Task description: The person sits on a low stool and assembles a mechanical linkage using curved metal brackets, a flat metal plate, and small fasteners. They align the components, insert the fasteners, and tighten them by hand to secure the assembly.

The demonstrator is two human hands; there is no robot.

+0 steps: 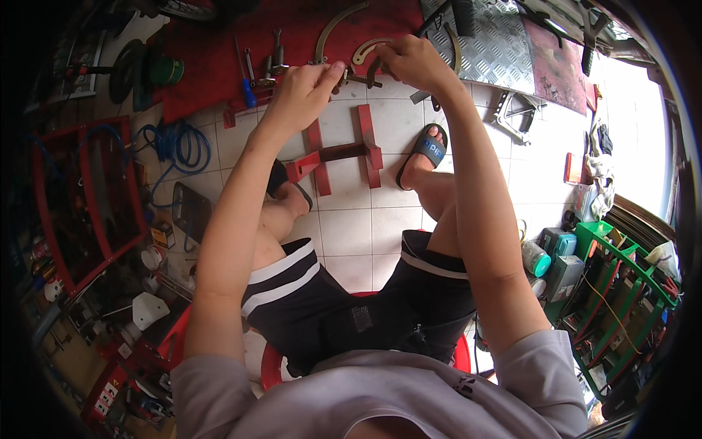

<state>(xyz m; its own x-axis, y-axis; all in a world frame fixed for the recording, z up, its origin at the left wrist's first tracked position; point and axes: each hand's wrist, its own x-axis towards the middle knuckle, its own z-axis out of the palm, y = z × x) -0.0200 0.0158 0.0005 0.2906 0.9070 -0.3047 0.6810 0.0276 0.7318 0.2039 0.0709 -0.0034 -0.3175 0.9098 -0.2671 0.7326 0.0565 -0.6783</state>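
Both hands are raised over the near edge of a red work surface. My left hand is closed, thumb against the fingers, by a small dark metal part; its fingers hide what they grip. My right hand pinches a dark curved metal piece pointing down toward the left hand. A slotted bronze-coloured arc lies behind the fingers. Further back is a longer curved bronze strip, and another curved strip lies right of my right hand.
A blue-handled screwdriver and wrenches lie left of my hands. Below stands a red metal frame between my feet. A coiled blue hose lies on the left floor; a green tool rack stands right. A silver bracket sits on the tiles.
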